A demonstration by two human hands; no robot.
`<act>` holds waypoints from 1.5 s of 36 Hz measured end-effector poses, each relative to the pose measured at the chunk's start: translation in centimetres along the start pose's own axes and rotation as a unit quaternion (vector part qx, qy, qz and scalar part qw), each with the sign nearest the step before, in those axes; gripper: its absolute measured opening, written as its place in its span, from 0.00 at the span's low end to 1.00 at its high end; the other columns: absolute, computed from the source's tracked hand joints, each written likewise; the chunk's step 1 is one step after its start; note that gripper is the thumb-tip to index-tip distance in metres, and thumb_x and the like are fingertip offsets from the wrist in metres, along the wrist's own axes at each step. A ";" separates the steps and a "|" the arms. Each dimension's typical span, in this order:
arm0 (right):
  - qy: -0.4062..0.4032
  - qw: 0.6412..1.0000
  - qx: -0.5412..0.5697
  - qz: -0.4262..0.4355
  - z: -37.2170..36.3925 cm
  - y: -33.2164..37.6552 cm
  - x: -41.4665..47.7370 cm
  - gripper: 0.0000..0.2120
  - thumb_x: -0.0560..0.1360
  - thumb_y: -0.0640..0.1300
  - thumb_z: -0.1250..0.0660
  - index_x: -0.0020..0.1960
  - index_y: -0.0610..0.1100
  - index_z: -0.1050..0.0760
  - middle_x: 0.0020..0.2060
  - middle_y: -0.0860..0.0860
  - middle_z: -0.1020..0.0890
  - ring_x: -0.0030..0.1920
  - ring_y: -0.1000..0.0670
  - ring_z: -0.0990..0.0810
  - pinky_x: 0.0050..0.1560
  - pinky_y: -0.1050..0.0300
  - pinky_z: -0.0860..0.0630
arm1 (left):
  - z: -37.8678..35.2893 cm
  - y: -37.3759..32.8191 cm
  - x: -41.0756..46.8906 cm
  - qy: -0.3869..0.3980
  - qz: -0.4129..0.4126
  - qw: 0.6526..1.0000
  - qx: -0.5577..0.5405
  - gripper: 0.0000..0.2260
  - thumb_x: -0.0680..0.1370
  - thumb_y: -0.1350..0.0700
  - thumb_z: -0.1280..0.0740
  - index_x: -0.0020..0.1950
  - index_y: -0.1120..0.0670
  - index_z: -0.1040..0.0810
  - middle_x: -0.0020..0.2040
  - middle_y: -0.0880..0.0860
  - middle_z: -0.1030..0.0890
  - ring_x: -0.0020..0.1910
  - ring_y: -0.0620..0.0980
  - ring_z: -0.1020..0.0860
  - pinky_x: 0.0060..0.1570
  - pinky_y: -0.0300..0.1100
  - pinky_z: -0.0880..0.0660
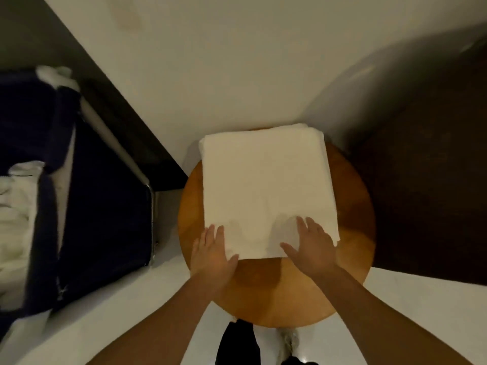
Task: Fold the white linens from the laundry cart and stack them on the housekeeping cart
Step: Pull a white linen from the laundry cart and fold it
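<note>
Left hand: fingers straight, pressing flat, gripping nothing.
Right hand: same.
Folded linen: under the fingertips, extending ahead, on the surface.
Done: one linen apparently folded.
Remaining: stacking; housekeeping cart not in view; loose linens in the laundry cart, far left of the fingers.

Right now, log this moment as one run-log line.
folded white linen: on round wooden table | left hand: flat on its near-left corner | right hand: flat on its near edge | laundry cart: left, linens inside
</note>
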State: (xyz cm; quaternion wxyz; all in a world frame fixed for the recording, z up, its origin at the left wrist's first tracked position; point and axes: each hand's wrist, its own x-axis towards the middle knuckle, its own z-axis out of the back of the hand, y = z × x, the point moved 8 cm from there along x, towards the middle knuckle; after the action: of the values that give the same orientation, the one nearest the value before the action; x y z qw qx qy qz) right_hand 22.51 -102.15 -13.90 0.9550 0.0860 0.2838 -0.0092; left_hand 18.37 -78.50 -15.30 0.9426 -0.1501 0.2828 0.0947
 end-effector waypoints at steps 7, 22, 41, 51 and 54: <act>-0.083 0.981 0.143 0.102 9.5 4.0 -8.2 0.28 0.78 0.60 0.42 0.75 0.49 0.39 0.72 0.51 0.33 0.70 0.49 0.32 0.68 0.56 0.34 | 9.3 0.7 -11.3 -0.174 0.037 0.965 -0.190 0.23 0.79 0.49 0.35 0.72 0.53 0.34 0.65 0.52 0.26 0.63 0.52 0.27 0.60 0.46 0.28; -0.089 0.932 0.166 0.310 15.6 12.5 -21.2 0.26 0.77 0.61 0.41 0.72 0.52 0.34 0.69 0.53 0.30 0.66 0.50 0.29 0.67 0.52 0.30 | 12.1 5.6 -33.9 -0.398 0.193 0.837 -0.322 0.21 0.78 0.50 0.33 0.70 0.53 0.29 0.66 0.50 0.25 0.64 0.48 0.27 0.60 0.40 0.31; -0.045 0.888 0.116 0.443 8.0 30.8 -29.1 0.19 0.78 0.53 0.36 0.66 0.46 0.26 0.61 0.52 0.24 0.57 0.57 0.27 0.55 0.67 0.34 | 8.3 23.3 -45.4 -0.474 0.298 0.745 -0.362 0.17 0.77 0.56 0.32 0.66 0.54 0.26 0.63 0.51 0.24 0.62 0.50 0.26 0.63 0.42 0.31; -0.034 0.903 0.087 0.418 1.1 43.0 -30.2 0.15 0.78 0.50 0.35 0.61 0.46 0.23 0.58 0.52 0.23 0.52 0.57 0.26 0.53 0.69 0.34 | 9.7 39.0 -46.5 -0.434 0.293 0.773 -0.360 0.16 0.78 0.58 0.34 0.66 0.56 0.26 0.63 0.53 0.24 0.62 0.52 0.26 0.63 0.45 0.31; -0.043 0.907 0.108 0.404 0.0 45.2 -30.1 0.13 0.77 0.48 0.34 0.60 0.44 0.22 0.56 0.52 0.23 0.50 0.58 0.27 0.53 0.69 0.34 | 10.3 42.5 -46.0 -0.418 0.290 0.783 -0.358 0.16 0.78 0.57 0.34 0.66 0.55 0.26 0.63 0.53 0.24 0.63 0.52 0.26 0.63 0.45 0.31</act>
State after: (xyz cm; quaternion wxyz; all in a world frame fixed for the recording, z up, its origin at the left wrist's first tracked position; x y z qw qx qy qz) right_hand 0.25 -58.55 9.65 0.8731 0.2950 0.1805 0.3435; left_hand -25.49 -39.57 8.98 0.7752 -0.3329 -0.1624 0.5117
